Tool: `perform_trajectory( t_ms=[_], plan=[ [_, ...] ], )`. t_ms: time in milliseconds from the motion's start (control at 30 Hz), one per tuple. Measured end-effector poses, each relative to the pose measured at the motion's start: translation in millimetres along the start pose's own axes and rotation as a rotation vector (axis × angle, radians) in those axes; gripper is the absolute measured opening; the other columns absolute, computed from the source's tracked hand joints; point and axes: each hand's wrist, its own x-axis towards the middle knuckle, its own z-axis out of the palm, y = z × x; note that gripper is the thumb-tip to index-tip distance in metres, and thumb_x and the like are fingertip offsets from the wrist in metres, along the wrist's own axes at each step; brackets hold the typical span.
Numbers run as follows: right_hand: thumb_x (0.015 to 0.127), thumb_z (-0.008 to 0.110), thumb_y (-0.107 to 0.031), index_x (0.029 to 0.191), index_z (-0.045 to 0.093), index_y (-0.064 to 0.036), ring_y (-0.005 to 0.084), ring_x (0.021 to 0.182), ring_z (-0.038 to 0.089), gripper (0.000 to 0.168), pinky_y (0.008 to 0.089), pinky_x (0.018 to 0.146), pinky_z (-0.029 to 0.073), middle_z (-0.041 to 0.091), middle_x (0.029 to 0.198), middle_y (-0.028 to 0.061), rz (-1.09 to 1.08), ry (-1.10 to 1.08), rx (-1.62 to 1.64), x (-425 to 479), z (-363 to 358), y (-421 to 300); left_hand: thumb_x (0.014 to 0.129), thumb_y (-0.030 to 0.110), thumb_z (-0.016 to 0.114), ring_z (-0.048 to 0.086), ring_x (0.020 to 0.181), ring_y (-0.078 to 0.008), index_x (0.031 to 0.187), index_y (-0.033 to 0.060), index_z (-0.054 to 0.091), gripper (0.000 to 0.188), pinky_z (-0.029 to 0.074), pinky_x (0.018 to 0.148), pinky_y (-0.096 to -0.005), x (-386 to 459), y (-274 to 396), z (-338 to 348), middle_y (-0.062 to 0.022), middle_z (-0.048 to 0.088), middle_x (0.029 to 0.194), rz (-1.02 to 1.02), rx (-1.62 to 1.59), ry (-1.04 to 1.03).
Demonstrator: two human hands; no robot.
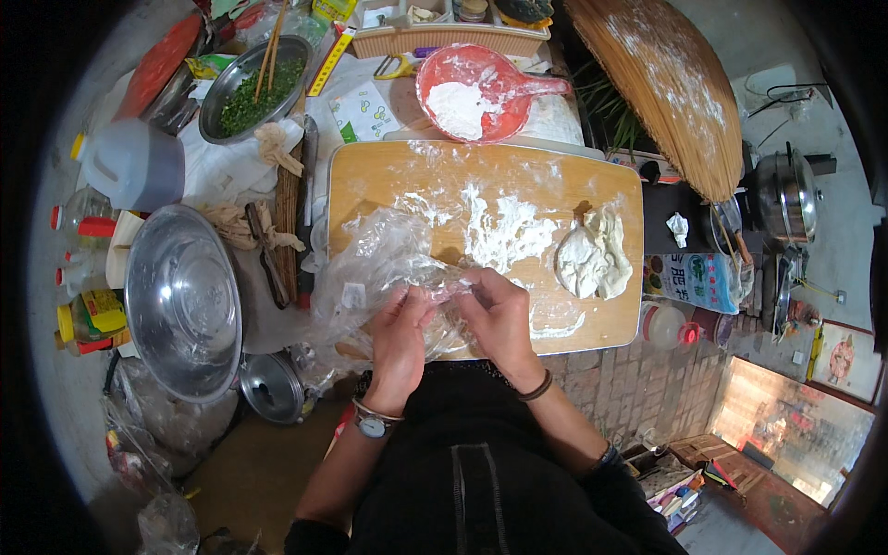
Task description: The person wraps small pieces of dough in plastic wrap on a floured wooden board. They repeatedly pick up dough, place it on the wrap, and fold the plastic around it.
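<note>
Both hands grip a clear plastic bag (378, 243) above the near left part of a wooden board (388, 163). My left hand (406, 333) pinches its edge between thumb and fingers. Close beside it, my right hand (496, 316) holds the gathered end of the plastic. The bag spreads out to the left and hangs past the board's edge; a small white label sticks to it. A lump of dough (595, 253) rests on the right side of the board. Loose white flour (510, 225) is scattered across the middle.
Behind the board sits a red plastic scoop (475, 94) with flour in it. A metal bowl of chopped greens (257, 90) with chopsticks stands at the back left. On the left is a large metal basin (184, 302). A floured round stalk mat (666, 90) leans at the back right.
</note>
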Motion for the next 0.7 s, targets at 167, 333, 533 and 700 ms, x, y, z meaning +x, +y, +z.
perform_trajectory(
  t_ms=[167, 333, 533, 700],
  plan=[
    [0.084, 0.062, 0.003, 0.101, 0.063, 0.006, 0.0064, 0.067, 0.058, 0.017, 0.0222, 0.058, 0.047, 0.064, 0.075, 0.0028, 0.075, -0.066, 0.134, -1.0, -5.7, -0.1, 0.097, 0.021, 0.058, 0.058, 0.097, -0.0092, 0.1, 0.0124, 0.059, 0.009, 0.043, 0.089, -0.0303, 1.9, -6.9, -6.8, 0.0027, 0.061, 0.098, 0.022, -0.01, -0.033],
    [0.08, 0.064, 0.004, 0.099, 0.064, 0.005, 0.011, 0.062, 0.056, 0.019, 0.0256, 0.056, 0.046, 0.062, 0.071, 0.0086, 0.029, -0.013, 0.151, 0.0, 3.6, 8.2, 0.097, 0.021, 0.057, 0.058, 0.098, -0.011, 0.101, 0.0121, 0.058, 0.01, 0.042, 0.089, -0.0306, -2.1, -3.6, -1.6, 0.0009, 0.062, 0.1, 0.04, -0.003, -0.049],
    [0.085, 0.062, 0.004, 0.107, 0.06, 0.007, 0.0083, 0.074, 0.061, 0.022, 0.0234, 0.065, 0.051, 0.067, 0.088, 0.0059, 0.002, -0.065, 0.203, -3.6, 0.1, 14.3, 0.098, 0.023, 0.055, 0.059, 0.107, -0.0193, 0.107, 0.0104, 0.055, 0.015, 0.04, 0.094, -0.0336, 7.1, -9.4, -12.8, -0.0057, 0.064, 0.107, -0.02, -0.007, -0.04],
    [0.087, 0.06, 0.004, 0.105, 0.062, 0.006, 0.0102, 0.068, 0.06, 0.019, 0.0248, 0.061, 0.05, 0.065, 0.082, 0.0069, -0.007, -0.038, 0.096, -1.5, 4.0, 16.0, 0.099, 0.024, 0.053, 0.058, 0.113, -0.0263, 0.108, 0.0104, 0.053, 0.016, 0.041, 0.096, -0.0381, 10.5, -7.0, -19.7, -0.0118, 0.062, 0.116, -0.055, -0.042, -0.066]
  ],
)
